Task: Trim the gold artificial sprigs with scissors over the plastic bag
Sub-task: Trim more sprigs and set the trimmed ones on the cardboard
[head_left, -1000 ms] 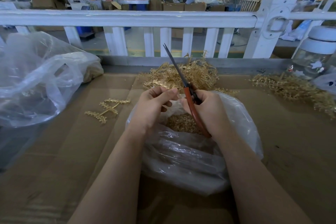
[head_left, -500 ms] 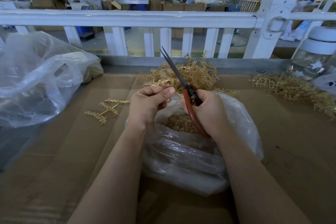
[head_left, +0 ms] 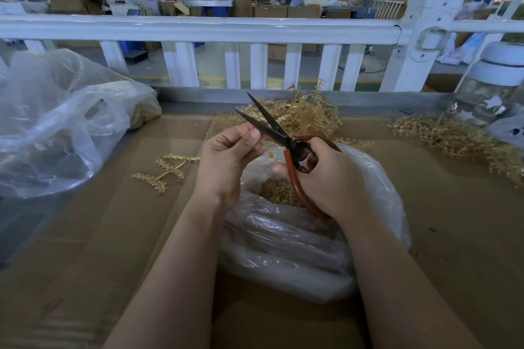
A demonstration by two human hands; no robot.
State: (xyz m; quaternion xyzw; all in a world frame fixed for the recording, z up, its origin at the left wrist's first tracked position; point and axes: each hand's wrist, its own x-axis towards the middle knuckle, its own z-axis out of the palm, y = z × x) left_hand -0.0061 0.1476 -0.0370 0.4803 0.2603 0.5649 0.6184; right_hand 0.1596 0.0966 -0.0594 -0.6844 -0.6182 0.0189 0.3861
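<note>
Mid-job at a cardboard-covered tabletop, trimming under way and far from finished. Nearest the front edge, a crumpled clear plastic bag, mouth open upward, already holding a mound of small gold clippings: proof of a good many cuts made. Just above the bag's mouth, left hand curled, thumb and fingertips pressed together in a pinch; whatever lies in that pinch too small to make out, though a gold fragment shows just beside the thumb. Right hand wrapped round the red-orange looped handles of black-bladed scissors, blades parted in a narrow V and pointing up and away, lower blade touching the left thumb tip. Toward the left, on bare cardboard, one flat branched gold artificial sprig, lying apart from the rest, trimmed or not impossible to say. Farther back, against the rear edge, a tangled heap of gold sprigs, and a second spread of gold sprigs toward the right rear corner, both presumably awaiting the scissors. At the left edge, a large billowed clear plastic sack. Beyond the table, a white fence rail.
</note>
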